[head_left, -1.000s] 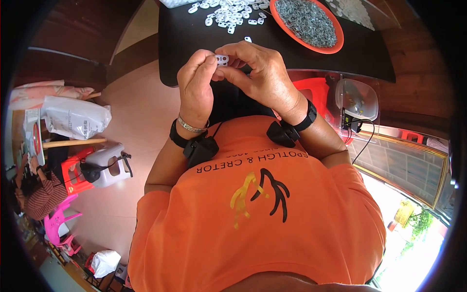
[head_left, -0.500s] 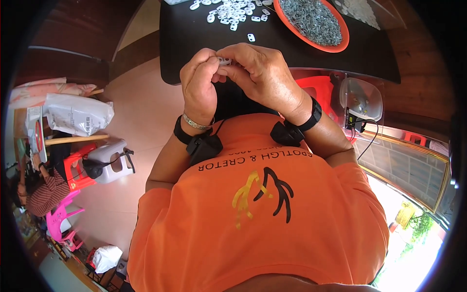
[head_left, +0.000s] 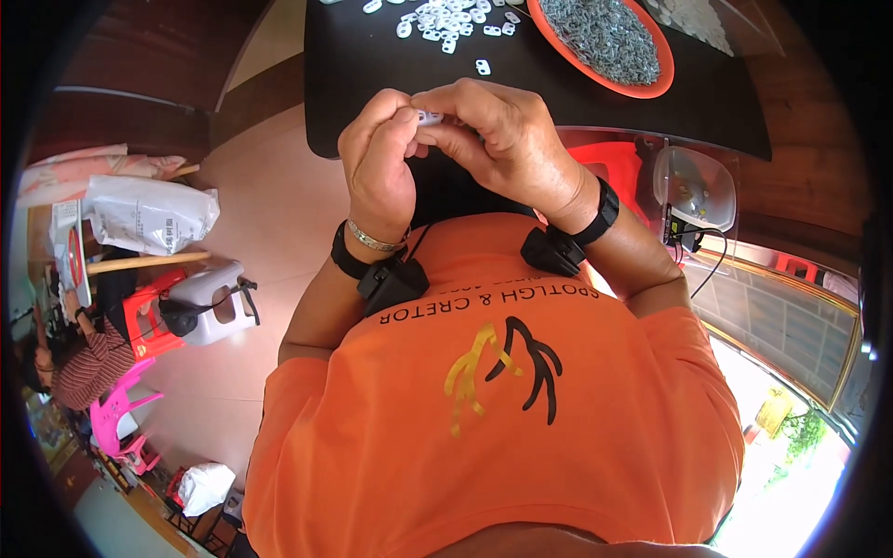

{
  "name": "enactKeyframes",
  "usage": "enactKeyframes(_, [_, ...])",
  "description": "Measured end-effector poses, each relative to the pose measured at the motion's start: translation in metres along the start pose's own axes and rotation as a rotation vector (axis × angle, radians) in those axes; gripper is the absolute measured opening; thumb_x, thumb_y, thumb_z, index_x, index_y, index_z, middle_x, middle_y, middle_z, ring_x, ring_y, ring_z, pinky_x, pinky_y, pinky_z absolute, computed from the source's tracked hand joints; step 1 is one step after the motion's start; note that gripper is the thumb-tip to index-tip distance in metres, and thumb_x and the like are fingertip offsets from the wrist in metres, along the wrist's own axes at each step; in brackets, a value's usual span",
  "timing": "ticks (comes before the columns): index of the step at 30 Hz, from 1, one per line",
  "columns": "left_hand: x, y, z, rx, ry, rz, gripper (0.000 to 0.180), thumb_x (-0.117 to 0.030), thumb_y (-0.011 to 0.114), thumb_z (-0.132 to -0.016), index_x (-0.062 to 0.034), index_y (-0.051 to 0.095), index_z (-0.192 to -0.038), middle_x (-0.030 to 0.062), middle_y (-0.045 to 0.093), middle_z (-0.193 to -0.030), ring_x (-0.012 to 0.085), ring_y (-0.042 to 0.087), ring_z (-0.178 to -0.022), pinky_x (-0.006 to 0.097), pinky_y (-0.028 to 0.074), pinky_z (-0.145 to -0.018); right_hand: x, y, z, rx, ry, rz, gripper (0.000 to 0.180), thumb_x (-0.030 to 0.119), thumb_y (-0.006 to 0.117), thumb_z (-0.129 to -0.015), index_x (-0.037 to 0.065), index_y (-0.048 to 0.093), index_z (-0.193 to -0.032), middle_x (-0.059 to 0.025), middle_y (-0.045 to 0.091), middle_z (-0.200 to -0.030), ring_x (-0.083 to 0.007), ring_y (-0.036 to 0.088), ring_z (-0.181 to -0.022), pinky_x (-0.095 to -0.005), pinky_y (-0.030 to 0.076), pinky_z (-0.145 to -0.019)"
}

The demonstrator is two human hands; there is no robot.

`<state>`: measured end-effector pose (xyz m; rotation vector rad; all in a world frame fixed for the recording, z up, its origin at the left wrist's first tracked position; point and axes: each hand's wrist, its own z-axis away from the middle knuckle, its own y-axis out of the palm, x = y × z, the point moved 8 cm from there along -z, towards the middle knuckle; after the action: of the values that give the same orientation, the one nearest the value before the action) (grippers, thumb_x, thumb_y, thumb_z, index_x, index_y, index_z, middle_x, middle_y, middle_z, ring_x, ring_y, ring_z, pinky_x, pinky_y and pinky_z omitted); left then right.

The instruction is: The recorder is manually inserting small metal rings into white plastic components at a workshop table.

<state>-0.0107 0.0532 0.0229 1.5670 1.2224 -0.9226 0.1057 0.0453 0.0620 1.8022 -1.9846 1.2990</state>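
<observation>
Left hand [head_left: 377,167]: fingertips pinched on small white clip [head_left: 430,117].
Right hand [head_left: 498,139]: fingertips closed on same clip, opposite side.
Clip: between both thumbs.
Handling: likely light, stiff, slippery; best gripped by edges.

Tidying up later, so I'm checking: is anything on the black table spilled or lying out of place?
One small white piece lies alone on the black table, apart from the white pile. The grey parts stay inside the orange bowl; nothing looks spilled.
</observation>
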Motion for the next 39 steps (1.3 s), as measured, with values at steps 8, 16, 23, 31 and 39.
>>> enactKeyframes(8, [-0.006,-0.002,-0.005,0.031,0.017,-0.106,0.025,-0.018,0.048,-0.092,0.0014,0.054,-0.078,0.0001,0.048,-0.067,0.0062,0.040,-0.061,0.022,0.034,-0.055,-0.018,-0.001,0.008,-0.106,0.174,-0.374,0.035,-0.001,0.072,-0.079,0.001,0.062,-0.113,-0.0065,0.066,-0.094,-0.0127,0.067,-0.084,-0.0253,0.057,-0.073])
enactKeyframes(16, [-0.006,0.001,-0.004,0.038,-0.008,-0.061,0.025,-0.019,0.049,-0.093,0.0011,0.054,-0.078,-0.0001,0.048,-0.067,0.0062,0.040,-0.062,0.022,0.034,-0.056,-0.021,0.001,0.012,-0.086,0.220,-0.441,0.027,-0.003,0.068,-0.082,0.000,0.063,-0.108,-0.0084,0.067,-0.098,-0.0143,0.067,-0.088,-0.0251,0.057,-0.077])
enactKeyframes(23, [-0.002,0.001,-0.003,0.054,-0.035,-0.036,0.022,-0.014,0.048,-0.090,0.0018,0.054,-0.076,0.0009,0.048,-0.065,0.0071,0.041,-0.059,0.023,0.033,-0.054,-0.015,-0.001,0.010,-0.060,0.236,-0.404,0.021,-0.004,0.067,-0.083,-0.002,0.063,-0.104,-0.0081,0.068,-0.094,-0.0148,0.068,-0.086,-0.0250,0.057,-0.076])
enactKeyframes(31, [0.000,0.000,-0.002,0.050,-0.051,-0.038,0.022,-0.014,0.047,-0.090,0.0024,0.054,-0.077,0.0021,0.049,-0.066,0.0074,0.042,-0.059,0.023,0.033,-0.054,-0.013,-0.002,0.010,-0.049,0.212,-0.418,0.021,-0.004,0.067,-0.083,-0.002,0.063,-0.104,-0.0082,0.068,-0.093,-0.0149,0.068,-0.086,-0.0246,0.057,-0.075])
enactKeyframes(39, [-0.002,-0.003,-0.004,-0.004,-0.020,-0.042,0.022,-0.015,0.047,-0.090,0.0015,0.053,-0.077,0.0008,0.048,-0.067,0.0070,0.040,-0.060,0.023,0.033,-0.055,-0.016,-0.002,0.011,-0.087,0.228,-0.328,0.037,-0.001,0.075,-0.076,0.002,0.063,-0.111,-0.0072,0.068,-0.093,-0.0138,0.067,-0.081,-0.0257,0.056,-0.073])
